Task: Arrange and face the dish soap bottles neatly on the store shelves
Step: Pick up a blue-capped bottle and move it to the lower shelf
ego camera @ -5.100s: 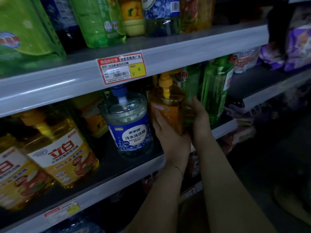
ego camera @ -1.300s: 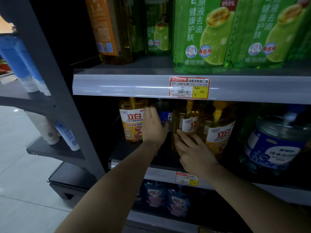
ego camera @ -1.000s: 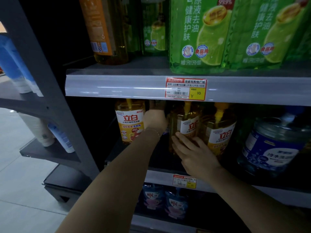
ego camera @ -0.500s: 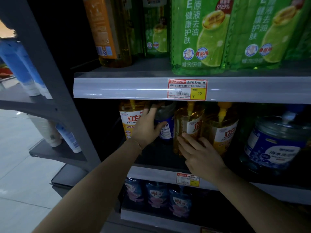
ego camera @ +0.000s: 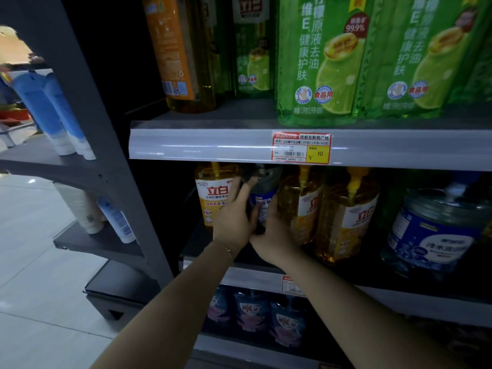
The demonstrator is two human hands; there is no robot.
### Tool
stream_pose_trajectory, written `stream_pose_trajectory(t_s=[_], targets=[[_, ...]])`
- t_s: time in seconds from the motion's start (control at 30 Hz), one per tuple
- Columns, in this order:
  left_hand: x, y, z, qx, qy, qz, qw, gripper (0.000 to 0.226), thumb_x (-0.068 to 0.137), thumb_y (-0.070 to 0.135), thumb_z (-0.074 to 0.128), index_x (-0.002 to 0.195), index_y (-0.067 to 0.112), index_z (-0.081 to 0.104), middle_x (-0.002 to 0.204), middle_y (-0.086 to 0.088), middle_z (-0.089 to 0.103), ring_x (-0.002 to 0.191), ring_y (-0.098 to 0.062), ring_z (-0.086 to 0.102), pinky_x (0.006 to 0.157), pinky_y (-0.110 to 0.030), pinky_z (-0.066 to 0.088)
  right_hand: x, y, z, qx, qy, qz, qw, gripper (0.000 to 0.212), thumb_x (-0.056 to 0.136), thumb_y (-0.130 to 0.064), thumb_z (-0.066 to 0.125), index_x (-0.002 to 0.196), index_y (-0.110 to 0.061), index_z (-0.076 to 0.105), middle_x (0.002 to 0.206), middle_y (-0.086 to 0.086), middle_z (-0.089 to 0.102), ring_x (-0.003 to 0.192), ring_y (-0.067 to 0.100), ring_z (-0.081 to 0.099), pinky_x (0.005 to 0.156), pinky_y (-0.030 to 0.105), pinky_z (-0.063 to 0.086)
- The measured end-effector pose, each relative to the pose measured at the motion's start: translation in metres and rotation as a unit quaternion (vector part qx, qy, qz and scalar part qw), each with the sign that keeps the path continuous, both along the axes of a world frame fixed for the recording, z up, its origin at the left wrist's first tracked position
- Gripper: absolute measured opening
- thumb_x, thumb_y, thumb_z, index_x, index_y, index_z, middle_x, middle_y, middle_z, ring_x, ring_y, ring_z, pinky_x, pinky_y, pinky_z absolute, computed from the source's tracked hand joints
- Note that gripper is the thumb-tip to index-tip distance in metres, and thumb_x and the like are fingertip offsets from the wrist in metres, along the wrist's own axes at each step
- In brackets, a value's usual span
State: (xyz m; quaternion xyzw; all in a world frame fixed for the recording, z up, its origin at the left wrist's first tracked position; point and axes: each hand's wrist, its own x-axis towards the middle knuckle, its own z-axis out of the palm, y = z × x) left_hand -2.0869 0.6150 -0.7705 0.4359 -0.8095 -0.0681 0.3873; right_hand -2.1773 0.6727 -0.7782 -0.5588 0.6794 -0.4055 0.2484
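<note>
Gripping the small clear plastic dish soap bottle with the blue label (ego camera: 264, 201), I had it set well back on the grey middle shelf (ego camera: 250, 279), squeezed between its neighbours and half in shadow. My left hand (ego camera: 234, 217) was wrapped on its left flank, fingers running up toward the dark cap. My right hand (ego camera: 275, 230) cupped its right side, fingers curled in beside the next bottle, so both hands were holding it.

To do this well, I judged, I should draw it straight forward to the shelf lip, keep it upright, and turn it only once it came free, so that the blue label faced out level with the row. A slow pull mattered, since the gap looked tight.

Just to the left stood an amber pump bottle with a white and yellow label (ego camera: 213, 201), partly hidden by my left hand. On the right a second amber pump bottle (ego camera: 300, 209) pressed against my right hand, with a third (ego camera: 346, 219) beside it. Those were what I could knock.

Farther right sat a squat clear jug with a blue label (ego camera: 436, 235). The upper shelf edge with its red and yellow price tag (ego camera: 300, 147) hung low over the caps, leaving little room to lift. Tall green bottles (ego camera: 319, 62) stood above and blue refill pouches (ego camera: 255, 312) below.
</note>
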Motion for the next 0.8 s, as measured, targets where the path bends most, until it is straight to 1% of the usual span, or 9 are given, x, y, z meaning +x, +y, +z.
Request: stream_pose_trajectory(t_s=[0.1, 0.17, 0.27, 0.33, 0.47, 0.6, 0.67, 0.73, 0.8], targets=[[0.006, -0.002, -0.011, 0.066, -0.061, -0.003, 0.996, 0.059, 0.095, 0.023, 0.055, 0.147, 0.033, 0.030, 0.160, 0.005, 0.019, 0.131, -0.023, 0.046, 0.092, -0.035, 0.048, 0.003, -0.014, -0.001, 0.080, -0.068, -0.030, 0.994, 0.114, 0.074, -0.006, 0.062, 0.146, -0.039, -0.020, 0.155, 0.003, 0.023, 0.139, 0.028, 0.028, 0.110, 0.047, 0.035], [0.011, 0.001, -0.025, 0.120, -0.035, -0.036, 0.991, 0.063, 0.094, 0.016, 0.057, 0.148, 0.031, 0.029, 0.158, 0.001, 0.024, 0.138, -0.022, 0.037, 0.104, -0.034, 0.042, 0.001, -0.016, -0.004, 0.126, -0.097, -0.040, 0.986, 0.109, 0.075, -0.004, 0.058, 0.148, -0.035, -0.016, 0.157, 0.005, 0.018, 0.141, 0.030, 0.023, 0.112, 0.048, 0.031], [0.006, 0.008, -0.041, 0.185, 0.144, -0.051, 0.971, 0.059, 0.092, 0.003, 0.057, 0.145, 0.019, 0.038, 0.142, -0.007, 0.049, 0.130, -0.019, 0.047, 0.103, -0.028, 0.042, -0.004, -0.015, -0.003, 0.135, -0.187, -0.018, 0.973, 0.107, 0.067, 0.003, 0.056, 0.152, -0.030, 0.000, 0.154, 0.007, 0.025, 0.138, 0.031, 0.027, 0.110, 0.047, 0.032], [-0.003, 0.009, -0.038, 0.262, 0.212, -0.030, 0.941, 0.051, 0.092, 0.000, 0.056, 0.140, 0.013, 0.044, 0.134, -0.009, 0.054, 0.125, -0.019, 0.050, 0.102, -0.025, 0.042, -0.012, -0.016, 0.000, 0.124, -0.208, -0.007, 0.970, 0.099, 0.064, 0.001, 0.057, 0.151, -0.026, 0.016, 0.148, 0.007, 0.034, 0.133, 0.030, 0.034, 0.108, 0.045, 0.034], [-0.016, 0.007, -0.035, 0.351, 0.281, -0.051, 0.892, 0.048, 0.092, -0.001, 0.055, 0.138, 0.010, 0.045, 0.125, -0.005, 0.055, 0.120, -0.017, 0.051, 0.102, -0.030, 0.044, -0.026, -0.011, 0.004, 0.115, -0.171, 0.051, 0.977, 0.084, 0.065, -0.006, 0.056, 0.144, -0.025, 0.033, 0.139, 0.006, 0.046, 0.124, 0.022, 0.043, 0.103, 0.040, 0.038], [-0.020, 0.005, -0.038, 0.357, 0.281, -0.059, 0.889, 0.048, 0.092, 0.000, 0.056, 0.138, 0.013, 0.046, 0.116, 0.005, 0.053, 0.117, -0.011, 0.049, 0.102, -0.029, 0.043, -0.039, -0.005, -0.002, 0.105, -0.122, 0.072, 0.984, 0.068, 0.081, 0.005, 0.052, 0.144, -0.015, 0.034, 0.100, -0.008, 0.055, 0.093, 0.005, 0.049, 0.072, 0.017, 0.037], [-0.021, 0.003, -0.041, 0.352, 0.265, -0.064, 0.895, 0.050, 0.093, 0.000, 0.056, 0.140, 0.014, 0.045, 0.118, 0.007, 0.052, 0.119, -0.009, 0.048, 0.102, -0.026, 0.041, -0.043, -0.002, -0.006, 0.106, -0.112, 0.069, 0.986, 0.072, 0.083, 0.003, 0.053, 0.148, -0.012, 0.026, 0.123, 0.000, 0.056, 0.113, 0.013, 0.050, 0.089, 0.023, 0.040], [-0.022, -0.001, -0.042, 0.349, 0.254, -0.068, 0.899, 0.054, 0.093, 0.000, 0.055, 0.143, 0.014, 0.040, 0.127, 0.005, 0.052, 0.125, -0.010, 0.045, 0.106, -0.027, 0.038, -0.044, 0.002, -0.011, 0.106, -0.110, 0.064, 0.986, 0.078, 0.085, -0.001, 0.053, 0.151, -0.014, 0.016, 0.147, 0.009, 0.038, 0.135, 0.023, 0.035, 0.104, 0.028, 0.031], [-0.025, -0.006, -0.039, 0.347, 0.250, -0.068, 0.902, 0.057, 0.095, 0.005, 0.054, 0.148, 0.013, 0.032, 0.141, 0.000, 0.046, 0.134, -0.014, 0.039, 0.113, -0.033, 0.033, -0.039, 0.004, -0.017, 0.091, -0.105, 0.042, 0.989, 0.080, 0.086, -0.017, 0.054, 0.153, -0.021, 0.008, 0.155, 0.005, 0.024, 0.141, 0.023, 0.025, 0.110, 0.031, 0.026]])
